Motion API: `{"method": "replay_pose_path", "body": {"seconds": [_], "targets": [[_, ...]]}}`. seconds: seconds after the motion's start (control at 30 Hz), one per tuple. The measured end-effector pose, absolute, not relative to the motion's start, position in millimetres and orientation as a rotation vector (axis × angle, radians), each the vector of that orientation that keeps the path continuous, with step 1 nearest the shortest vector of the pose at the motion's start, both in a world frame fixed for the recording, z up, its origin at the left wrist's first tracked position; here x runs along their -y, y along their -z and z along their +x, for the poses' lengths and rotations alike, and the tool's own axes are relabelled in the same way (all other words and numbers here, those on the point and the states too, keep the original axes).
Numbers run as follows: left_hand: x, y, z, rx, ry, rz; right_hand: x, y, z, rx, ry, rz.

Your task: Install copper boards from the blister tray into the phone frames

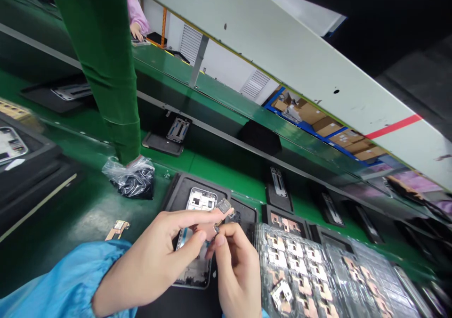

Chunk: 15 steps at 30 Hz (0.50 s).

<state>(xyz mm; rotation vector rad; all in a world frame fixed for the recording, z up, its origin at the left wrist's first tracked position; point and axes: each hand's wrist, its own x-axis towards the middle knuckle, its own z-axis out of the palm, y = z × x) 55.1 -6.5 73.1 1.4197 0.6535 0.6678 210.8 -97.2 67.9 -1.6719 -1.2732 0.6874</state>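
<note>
My left hand [155, 256] and my right hand [236, 273] pinch a small copper-coloured flexible circuit strip [208, 228] with a metal-capped end [224, 206]. Both hands hover close above an opened phone mid-frame [201, 200], which lies in a black jig [180, 191]. My fingers hide the middle of the frame. To the right of my right hand sits a clear blister tray [263, 242] holding several similar strips with metal parts. A loose strip [117, 228] lies on the green mat left of my left hand.
A green-wrapped pillar [102, 59] and a plastic bag [132, 179] stand left, beside several black jigs [278, 183] along a green conveyor belt [212, 160]. A co-worker's hand [136, 31] in a pink sleeve works far off. Cardboard boxes [310, 115] sit beyond.
</note>
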Motion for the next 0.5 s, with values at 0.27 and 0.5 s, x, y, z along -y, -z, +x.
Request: {"method": "replay_pose_path", "body": {"seconds": [0.27, 0.5], "targets": [[6.1, -72.9, 55.5, -0.619, -0.618, 1.257, 99.4, -73.2, 214.3, 1.139, -0.780, -1.591], [2.1, -74.7, 57.0, -0.644, -0.621, 1.262, 98.6, -77.9, 217.3, 1.146, -0.875, -1.545]]}}
